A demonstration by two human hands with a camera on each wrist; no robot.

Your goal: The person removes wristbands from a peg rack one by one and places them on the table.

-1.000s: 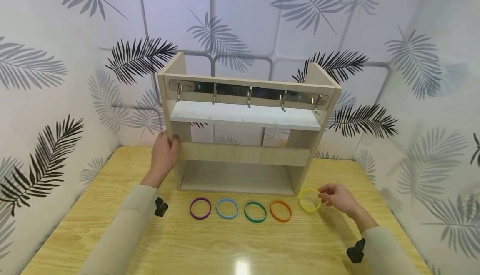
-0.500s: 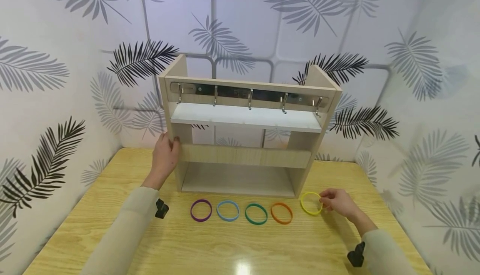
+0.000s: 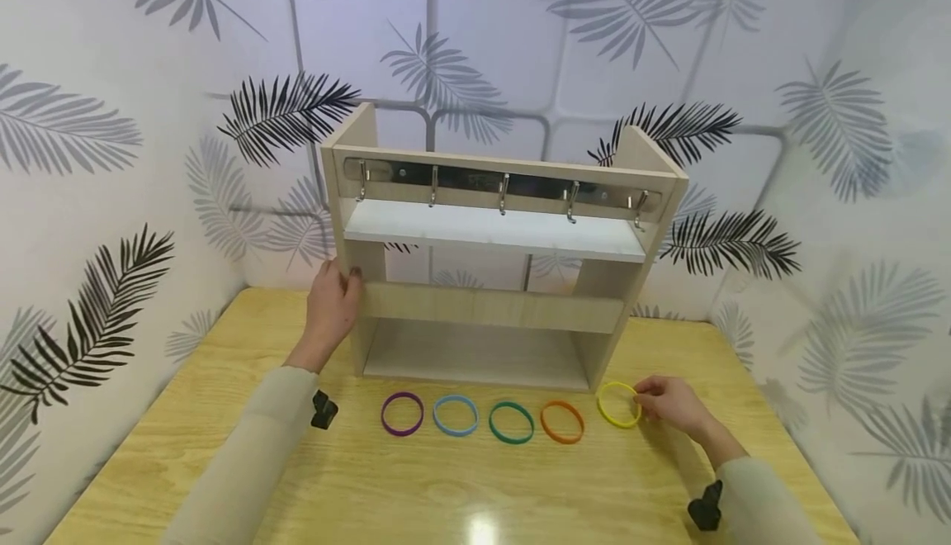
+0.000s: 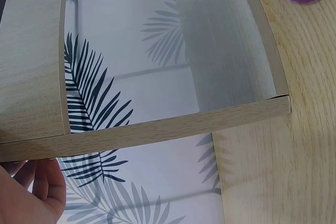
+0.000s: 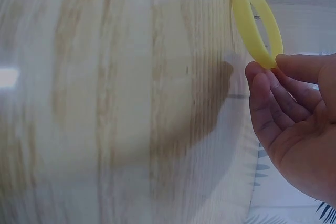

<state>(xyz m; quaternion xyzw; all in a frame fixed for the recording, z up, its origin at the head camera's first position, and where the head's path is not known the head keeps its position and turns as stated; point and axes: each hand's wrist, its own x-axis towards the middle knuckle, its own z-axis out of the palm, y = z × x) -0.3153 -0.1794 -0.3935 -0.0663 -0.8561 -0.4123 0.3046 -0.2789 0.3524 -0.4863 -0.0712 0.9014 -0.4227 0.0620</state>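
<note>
My left hand (image 3: 332,307) grips the left side panel of a pale wooden shelf unit (image 3: 490,301), with its thumb on the panel's front edge. In the left wrist view, the curled fingers (image 4: 50,184) show behind that panel. My right hand (image 3: 672,405) pinches a yellow silicone wristband (image 3: 602,407) between thumb and fingertips, by the unit's lower right corner. The right wrist view has the yellow band (image 5: 251,30) tilted on edge beside the tabletop. To its left lie an orange wristband (image 3: 548,429), a green one (image 3: 511,441), a light blue one (image 3: 456,433) and a purple one (image 3: 402,432).
Across the unit's upper front runs a metal rail (image 3: 475,184) with several hooks (image 3: 503,196). Below it are a white shelf (image 3: 490,229) and a lower crossbar (image 3: 490,305). The unit stands on a wooden table (image 3: 416,487), before leaf-patterned walls (image 3: 490,41).
The head view has shifted slightly. My right hand and the yellow wristband have come a little nearer the table's front. My left hand keeps its hold on the side panel.
</note>
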